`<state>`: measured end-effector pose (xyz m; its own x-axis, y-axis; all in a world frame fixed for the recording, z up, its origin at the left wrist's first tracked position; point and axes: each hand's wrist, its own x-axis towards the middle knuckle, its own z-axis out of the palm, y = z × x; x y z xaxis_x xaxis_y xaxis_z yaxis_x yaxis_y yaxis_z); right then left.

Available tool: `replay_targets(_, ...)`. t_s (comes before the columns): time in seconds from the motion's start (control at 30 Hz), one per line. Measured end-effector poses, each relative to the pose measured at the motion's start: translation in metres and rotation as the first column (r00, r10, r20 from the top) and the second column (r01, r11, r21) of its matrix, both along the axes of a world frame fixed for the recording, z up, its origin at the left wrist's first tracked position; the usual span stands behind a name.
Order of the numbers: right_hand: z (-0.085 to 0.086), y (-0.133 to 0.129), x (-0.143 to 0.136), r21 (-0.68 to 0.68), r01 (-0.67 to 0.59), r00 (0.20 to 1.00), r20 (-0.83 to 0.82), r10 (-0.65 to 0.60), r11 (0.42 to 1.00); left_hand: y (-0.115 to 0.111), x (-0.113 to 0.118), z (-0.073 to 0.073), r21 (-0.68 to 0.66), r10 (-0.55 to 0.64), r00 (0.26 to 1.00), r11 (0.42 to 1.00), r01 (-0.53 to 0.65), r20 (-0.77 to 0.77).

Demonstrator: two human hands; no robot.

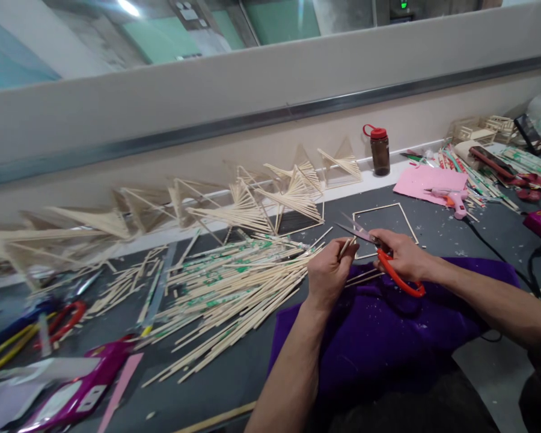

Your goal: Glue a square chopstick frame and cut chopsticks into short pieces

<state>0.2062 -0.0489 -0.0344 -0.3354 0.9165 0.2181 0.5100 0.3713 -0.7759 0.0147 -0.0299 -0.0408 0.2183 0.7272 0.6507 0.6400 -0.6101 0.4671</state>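
My left hand is closed around thin wooden sticks, whose short ends poke out above the fingers. My right hand grips red-handled scissors; their blades are apart and point left, just above the sticks. Beneath both hands a purple cloth covers the table's front edge and my lap. Behind the scissors lies a square stick frame on the dark table. To the left of my left hand spreads a large pile of loose sticks, some among green-printed wrappers.
Stick models line the wall. A brown bottle stands behind. On the right are a pink glue gun with its cord and pink paper. Red scissors and a magenta device lie at left.
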Motion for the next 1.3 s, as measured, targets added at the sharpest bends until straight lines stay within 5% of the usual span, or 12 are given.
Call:
replay_targets(0.83, -0.0045, 0.0043, 0.0011, 0.026, 0.022, 0.999, 0.027, -0.023, 0.999, 0.0019, -0.0003, -0.0025, -0.048, 0.006, 0.998, 0.999, -0.008, -0.060)
replay_targets(1.3, -0.0024, 0.0045, 0.0041, 0.137, -0.004, 0.986, 0.167, -0.019, 0.991, -0.0015, 0.0015, 0.0025, 0.156, -0.016, 0.995, 0.987, 0.032, -0.103)
